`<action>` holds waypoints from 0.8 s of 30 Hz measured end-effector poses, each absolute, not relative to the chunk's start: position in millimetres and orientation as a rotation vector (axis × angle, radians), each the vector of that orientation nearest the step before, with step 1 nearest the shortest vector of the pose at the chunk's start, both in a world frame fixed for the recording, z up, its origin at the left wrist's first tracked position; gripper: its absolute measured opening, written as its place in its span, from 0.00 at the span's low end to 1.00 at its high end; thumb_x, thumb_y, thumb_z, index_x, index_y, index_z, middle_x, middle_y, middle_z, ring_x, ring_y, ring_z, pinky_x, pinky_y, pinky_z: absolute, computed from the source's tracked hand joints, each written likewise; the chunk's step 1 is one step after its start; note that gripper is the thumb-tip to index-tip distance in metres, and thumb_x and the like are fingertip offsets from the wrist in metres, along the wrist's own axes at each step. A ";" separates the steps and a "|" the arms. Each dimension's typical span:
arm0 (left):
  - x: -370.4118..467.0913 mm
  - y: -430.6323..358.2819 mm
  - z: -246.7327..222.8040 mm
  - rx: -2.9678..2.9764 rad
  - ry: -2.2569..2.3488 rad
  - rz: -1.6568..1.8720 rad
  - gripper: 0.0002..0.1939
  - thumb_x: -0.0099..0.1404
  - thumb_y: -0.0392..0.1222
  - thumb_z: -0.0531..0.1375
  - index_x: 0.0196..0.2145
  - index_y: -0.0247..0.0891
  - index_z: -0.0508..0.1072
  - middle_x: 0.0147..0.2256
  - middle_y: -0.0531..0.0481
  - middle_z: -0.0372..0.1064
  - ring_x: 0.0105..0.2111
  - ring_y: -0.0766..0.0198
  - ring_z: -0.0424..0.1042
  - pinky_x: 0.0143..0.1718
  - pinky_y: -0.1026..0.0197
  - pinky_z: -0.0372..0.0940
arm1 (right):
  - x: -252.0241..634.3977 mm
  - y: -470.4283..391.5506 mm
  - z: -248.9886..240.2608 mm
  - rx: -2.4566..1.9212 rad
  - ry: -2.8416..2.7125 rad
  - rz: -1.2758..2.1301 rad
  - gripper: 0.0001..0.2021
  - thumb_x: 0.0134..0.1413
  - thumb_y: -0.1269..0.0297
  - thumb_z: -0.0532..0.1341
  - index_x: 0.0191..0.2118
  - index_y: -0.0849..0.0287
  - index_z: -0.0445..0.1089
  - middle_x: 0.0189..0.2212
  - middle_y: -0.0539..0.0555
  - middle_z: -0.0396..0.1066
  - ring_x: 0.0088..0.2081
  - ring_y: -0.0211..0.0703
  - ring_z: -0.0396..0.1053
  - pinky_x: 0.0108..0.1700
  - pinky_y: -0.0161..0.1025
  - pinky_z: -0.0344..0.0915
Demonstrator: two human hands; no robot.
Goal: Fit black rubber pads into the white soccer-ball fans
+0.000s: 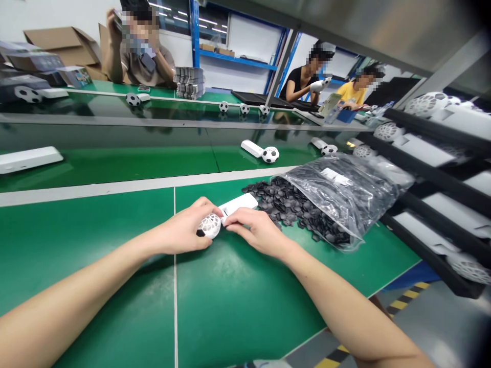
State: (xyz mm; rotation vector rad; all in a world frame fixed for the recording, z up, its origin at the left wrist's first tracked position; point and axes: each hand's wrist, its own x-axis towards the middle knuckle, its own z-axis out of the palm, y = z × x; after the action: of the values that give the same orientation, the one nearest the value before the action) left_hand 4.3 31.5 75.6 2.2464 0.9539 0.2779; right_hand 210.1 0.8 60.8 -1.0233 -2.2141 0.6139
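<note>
My left hand (pixel 187 227) is wrapped round a white openwork ball (pixel 209 226) that has a black patch at its lower left. A white elongated body (pixel 241 203) lies just behind, at the ball's upper right. My right hand (pixel 255 229) is pinched beside the joint between ball and body; whatever its fingertips hold is too small to make out. Small black pieces (pixel 284 202) spill in a heap from a clear plastic bag (pixel 337 191), to the right of the white body.
Across the green table (pixel 95 255), a dark green belt (pixel 153 153) carries a white unit with a football-patterned ball (pixel 270 154). Black racks (pixel 433 189) with white units stand at the right. Several people sit at the far side.
</note>
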 end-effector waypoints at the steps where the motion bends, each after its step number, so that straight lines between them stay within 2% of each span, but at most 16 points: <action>1: 4.7 31.0 74.8 2.252 0.959 0.289 0.23 0.51 0.38 0.56 0.47 0.44 0.62 0.43 0.50 0.56 0.32 0.65 0.64 0.30 0.64 0.60 | 208.4 0.3 59.6 -0.997 -2.202 0.622 0.05 0.55 0.70 0.57 0.35 0.57 0.70 0.32 0.52 0.71 0.36 0.38 0.67 0.41 0.37 0.64; 5: 8.3 27.4 72.1 2.257 1.016 0.325 0.22 0.51 0.45 0.59 0.45 0.44 0.64 0.42 0.50 0.56 0.33 0.63 0.64 0.30 0.62 0.61 | 200.8 -0.7 55.0 -0.983 -2.117 0.659 0.04 0.52 0.70 0.59 0.32 0.56 0.71 0.30 0.50 0.72 0.35 0.38 0.69 0.40 0.36 0.65; 8: 11.6 24.6 70.7 2.259 1.065 0.372 0.20 0.51 0.49 0.59 0.42 0.43 0.64 0.41 0.50 0.57 0.36 0.59 0.65 0.34 0.59 0.62 | 196.5 0.3 51.6 -1.045 -2.065 0.682 0.03 0.52 0.71 0.59 0.30 0.57 0.70 0.28 0.49 0.71 0.33 0.37 0.68 0.38 0.35 0.64; 12: 14.7 22.3 70.1 2.253 1.105 0.434 0.15 0.54 0.44 0.56 0.41 0.41 0.64 0.40 0.50 0.57 0.38 0.59 0.64 0.37 0.57 0.61 | 195.4 2.8 48.2 -1.099 -2.041 0.669 0.02 0.50 0.70 0.61 0.28 0.58 0.69 0.27 0.49 0.70 0.32 0.36 0.67 0.37 0.34 0.62; 17: 17.7 19.6 68.9 2.255 1.158 0.474 0.14 0.53 0.42 0.56 0.39 0.41 0.62 0.38 0.51 0.58 0.36 0.59 0.64 0.33 0.58 0.60 | 197.2 6.6 49.3 -1.219 -2.045 0.677 0.04 0.47 0.65 0.64 0.27 0.58 0.69 0.26 0.47 0.69 0.29 0.35 0.65 0.33 0.33 0.60; 24: 18.1 18.9 66.5 2.250 1.142 0.505 0.15 0.52 0.42 0.57 0.39 0.41 0.63 0.38 0.51 0.58 0.38 0.58 0.64 0.36 0.57 0.61 | 197.0 8.1 53.0 -1.121 -2.134 0.618 0.04 0.48 0.65 0.63 0.27 0.58 0.70 0.25 0.48 0.69 0.30 0.36 0.64 0.34 0.33 0.59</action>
State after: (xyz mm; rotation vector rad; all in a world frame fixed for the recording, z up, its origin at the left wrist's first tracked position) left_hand 18.1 18.9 66.5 2.2498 1.1423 0.5045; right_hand 197.0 8.1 53.0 -1.1210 -2.1340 0.6184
